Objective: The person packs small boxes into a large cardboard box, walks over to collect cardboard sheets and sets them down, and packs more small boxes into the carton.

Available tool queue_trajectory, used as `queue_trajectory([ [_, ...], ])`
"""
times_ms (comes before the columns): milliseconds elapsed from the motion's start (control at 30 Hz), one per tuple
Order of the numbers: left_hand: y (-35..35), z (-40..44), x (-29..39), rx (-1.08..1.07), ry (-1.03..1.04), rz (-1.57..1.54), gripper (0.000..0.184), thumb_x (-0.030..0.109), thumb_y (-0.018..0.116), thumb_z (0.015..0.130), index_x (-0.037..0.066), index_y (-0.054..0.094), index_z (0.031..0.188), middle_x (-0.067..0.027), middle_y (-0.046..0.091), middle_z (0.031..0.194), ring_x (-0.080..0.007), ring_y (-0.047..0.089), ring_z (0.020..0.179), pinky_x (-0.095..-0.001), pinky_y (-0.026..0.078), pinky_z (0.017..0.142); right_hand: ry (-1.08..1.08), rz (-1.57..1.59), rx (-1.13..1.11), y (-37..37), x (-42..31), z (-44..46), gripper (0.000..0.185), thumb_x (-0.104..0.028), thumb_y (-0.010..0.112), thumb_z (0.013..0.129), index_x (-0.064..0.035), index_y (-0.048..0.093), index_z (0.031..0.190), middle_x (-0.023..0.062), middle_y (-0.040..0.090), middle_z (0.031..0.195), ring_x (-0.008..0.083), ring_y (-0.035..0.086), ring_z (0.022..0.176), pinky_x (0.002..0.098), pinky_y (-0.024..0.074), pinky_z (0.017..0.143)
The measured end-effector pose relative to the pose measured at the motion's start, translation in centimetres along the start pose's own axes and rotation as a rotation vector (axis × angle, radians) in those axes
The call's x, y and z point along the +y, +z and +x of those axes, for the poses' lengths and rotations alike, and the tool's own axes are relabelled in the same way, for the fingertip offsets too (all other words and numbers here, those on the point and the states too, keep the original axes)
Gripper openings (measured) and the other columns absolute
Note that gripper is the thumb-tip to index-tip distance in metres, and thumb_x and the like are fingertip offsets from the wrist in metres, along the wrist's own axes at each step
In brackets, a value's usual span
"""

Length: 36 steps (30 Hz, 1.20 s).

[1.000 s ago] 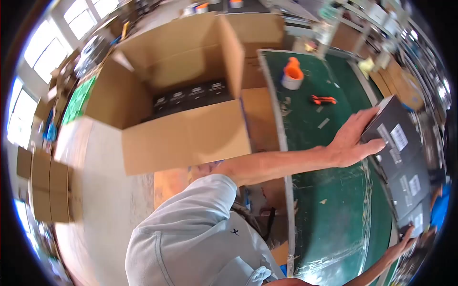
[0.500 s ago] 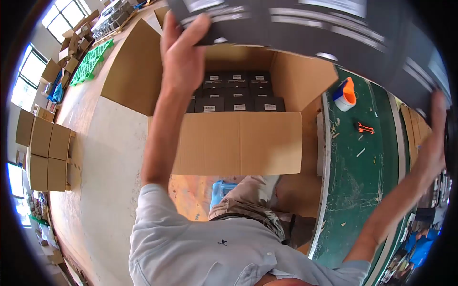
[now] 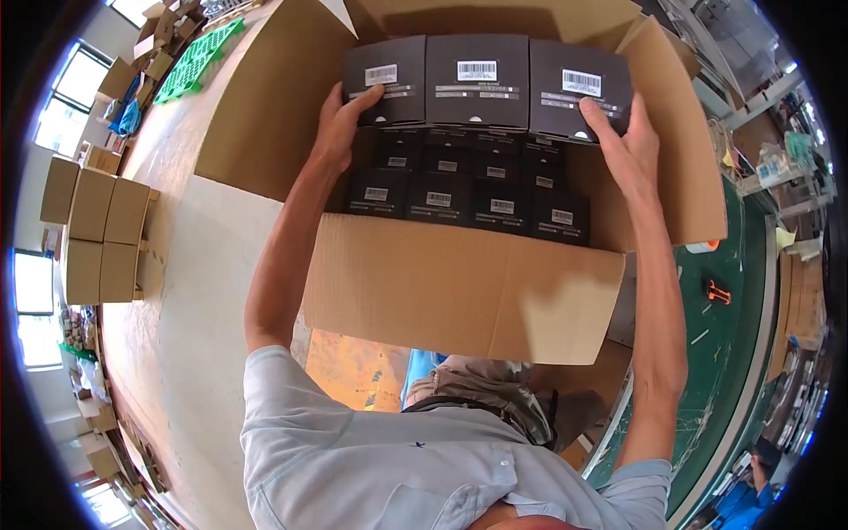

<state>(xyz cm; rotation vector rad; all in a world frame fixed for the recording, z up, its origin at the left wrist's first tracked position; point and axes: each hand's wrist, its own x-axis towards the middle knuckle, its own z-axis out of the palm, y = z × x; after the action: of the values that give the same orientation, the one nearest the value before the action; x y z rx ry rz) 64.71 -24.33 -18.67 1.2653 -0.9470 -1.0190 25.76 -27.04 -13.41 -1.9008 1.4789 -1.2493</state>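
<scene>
Grips a row of three dark boxes [image 3: 477, 99] at twelve o'clock between the fingers of left hand [image 3: 339, 125] and right hand [image 3: 631, 150], equally near at either end, lengthwise from nine to three over the open carton [image 3: 433, 281], with packed boxes [image 3: 437, 205] inside toward six.

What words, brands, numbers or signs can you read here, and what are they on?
None can be read for certain.
Three held black boxes: barcode labels and pale printed lines, too small to read.
Black boxes inside the carton: similar labels, also too small.
Shirt: a small dark mark, not readable as letters.
</scene>
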Motion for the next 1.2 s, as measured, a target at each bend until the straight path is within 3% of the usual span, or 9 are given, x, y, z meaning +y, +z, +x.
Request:
queue_trajectory([
  [300, -2.9, 6.1, -6.4, 0.012, -0.324, 0.256, 0.061, 0.038, 0.078, 0.092, -0.004, 0.059, 0.131, -0.0153, 0.069, 0.12, -0.0226, 0.066, 0.113, -0.0368, 0.052, 0.098, 0.315, -0.071, -0.194, 8.9, 10.4, 1.6, 0.088, -0.061, 0.071, 0.09, -0.0093, 0.046, 0.156, 0.0223, 0.069, 0.134, 0.0363, 0.065, 0.128, 0.0417, 0.047, 0.11],
  [400, -3.8, 7.6, -9.8, -0.052, -0.177, 0.663, 0.064, 0.039, 0.078, 0.091, -0.004, 0.06, 0.135, -0.0196, 0.065, 0.129, -0.0301, 0.064, 0.121, -0.0414, 0.053, 0.1, 0.419, 0.009, -0.337, 10.5, 13.2, 1.7, 0.084, -0.061, 0.064, 0.095, -0.007, 0.046, 0.156, 0.0242, 0.067, 0.136, 0.0393, 0.062, 0.131, 0.0432, 0.0456, 0.112],
  [467, 0.4, 4.2, -6.2, -0.249, -0.076, 1.739, 0.059, 0.039, 0.074, 0.093, 0.006, 0.062, 0.141, -0.0179, 0.053, 0.149, -0.0362, 0.055, 0.134, -0.0531, 0.049, 0.107, 0.501, -0.089, -0.578, 15.2, 20.6, 0.8, 0.082, -0.06, 0.056, 0.099, 0.0002, 0.046, 0.154, 0.0291, 0.053, 0.152, 0.0419, 0.047, 0.146, 0.0454, 0.038, 0.12],
  [667, 2.3, 9.8, -10.9, -0.558, 0.069, 1.623, 0.068, 0.055, 0.066, 0.093, 0.012, 0.06, 0.145, -0.0166, 0.047, 0.156, -0.044, 0.036, 0.148, -0.0736, 0.022, 0.12, 0.466, -0.369, -0.934, 14.9, 18.7, -0.3, 0.086, -0.046, 0.058, 0.101, -0.0002, 0.021, 0.165, 0.027, 0.044, 0.16, 0.0402, 0.041, 0.15, 0.0445, 0.0321, 0.126],
  [800, 3.3, 11.3, -15.4, -0.648, 0.148, 1.5, 0.075, 0.065, 0.057, 0.096, 0.023, 0.047, 0.157, -0.0167, 0.04, 0.163, -0.0448, 0.026, 0.155, -0.0756, 0.015, 0.121, 0.464, -0.409, -0.917, 14.1, 16.8, -0.8, 0.077, -0.044, 0.059, 0.103, -0.0013, 0.031, 0.16, 0.0249, 0.049, 0.157, 0.0408, 0.047, 0.146, 0.0467, 0.0375, 0.122],
  [867, 3.4, 10.8, -16.4, -0.732, -0.026, 1.516, 0.08, 0.071, 0.049, 0.099, 0.031, 0.03, 0.165, -0.0172, 0.032, 0.168, -0.0407, 0.019, 0.158, -0.0727, 0.009, 0.123, 0.452, -0.511, -0.921, 12.6, 13.9, -0.3, 0.071, -0.044, 0.059, 0.103, -0.0017, 0.037, 0.156, 0.0243, 0.053, 0.153, 0.0408, 0.05, 0.143, 0.0479, 0.0408, 0.118],
  [1000, 3.2, 11.2, -17.6, -0.756, -0.013, 1.53, 0.082, 0.073, 0.047, 0.099, 0.033, 0.024, 0.167, -0.0167, 0.027, 0.17, -0.0414, 0.015, 0.159, -0.0739, 0.007, 0.122, 0.264, -0.544, -0.848, 9.3, 10.3, -1.0, 0.06, -0.041, 0.061, 0.102, -0.0025, 0.05, 0.148, 0.0247, 0.064, 0.139, 0.0396, 0.058, 0.134, 0.0519, 0.0482, 0.108],
  [1100, 2.3, 11.2, -18.6, -0.737, 0.003, 1.493, 0.082, 0.074, 0.047, 0.097, 0.034, 0.026, 0.166, -0.0171, 0.024, 0.172, -0.0456, 0.014, 0.159, -0.0735, 0.006, 0.122, -0.015, -0.115, -0.646, 3.8, 6.1, -5.2, 0.055, -0.033, 0.068, 0.098, -0.0003, 0.057, 0.141, 0.0238, 0.071, 0.124, 0.0392, 0.069, 0.114, 0.0502, 0.054, 0.097],
  [1200, 1.7, 11.3, -19.7, -0.689, 0.207, 1.516, 0.078, 0.068, 0.051, 0.098, 0.033, 0.03, 0.164, -0.0189, 0.036, 0.165, -0.0468, 0.026, 0.153, -0.0737, 0.02, 0.118, -0.011, 0.104, -0.672, -3.7, 0.8, -11.9, 0.045, -0.02, 0.072, 0.097, -0.0004, 0.062, 0.136, 0.017, 0.075, 0.109, 0.0302, 0.074, 0.099, 0.0416, 0.0583, 0.087],
])
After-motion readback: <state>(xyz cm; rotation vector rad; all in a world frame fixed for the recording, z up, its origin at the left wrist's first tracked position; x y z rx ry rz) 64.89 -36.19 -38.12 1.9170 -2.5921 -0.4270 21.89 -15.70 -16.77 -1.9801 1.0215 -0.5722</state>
